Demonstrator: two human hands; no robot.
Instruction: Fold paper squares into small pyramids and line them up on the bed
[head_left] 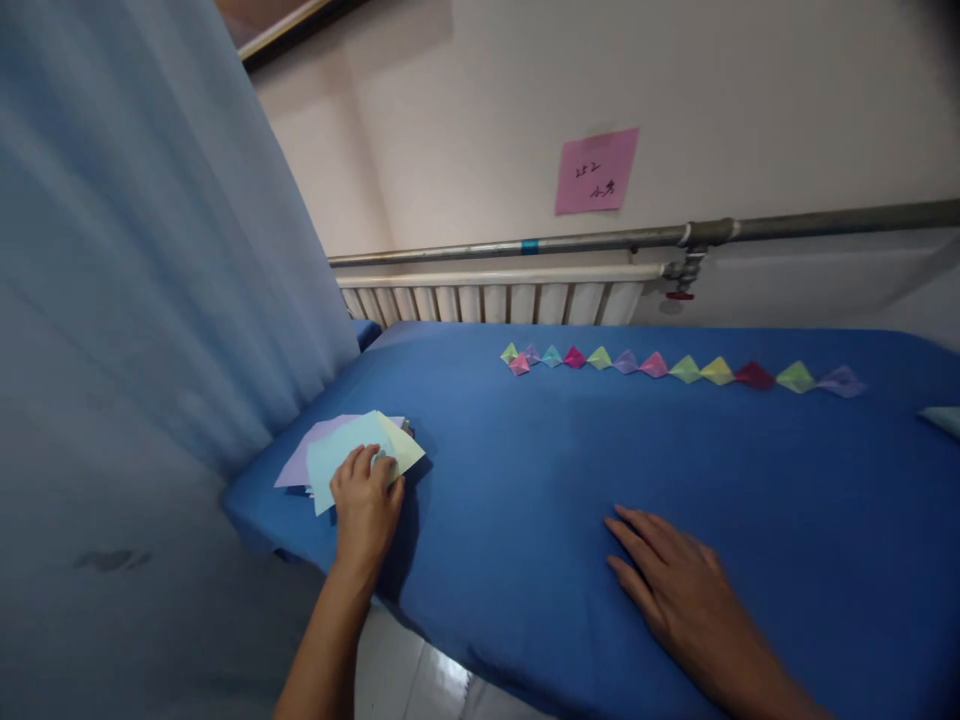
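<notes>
At the left of the blue-covered table (517, 480) lies a pile of coloured paper sheets, with a lilac sheet (296, 468), a light blue sheet (330, 460) and a pale yellow sheet (405, 448) showing on top. My left hand (367, 495) is over the pile, its fingers curled and closed on the light blue sheet. The fingertips are partly hidden. My right hand (671, 575) rests palm down on the cloth at the right, fingers stretched and a little apart, holding nothing.
A row of folded paper pieces (653, 364) in several colours runs along the table's back. A pale paper corner (943, 420) shows at the right edge. A blue curtain (150, 300) hangs on the left. Behind stand a radiator (495, 302) and a pipe (600, 241) with a valve (681, 295).
</notes>
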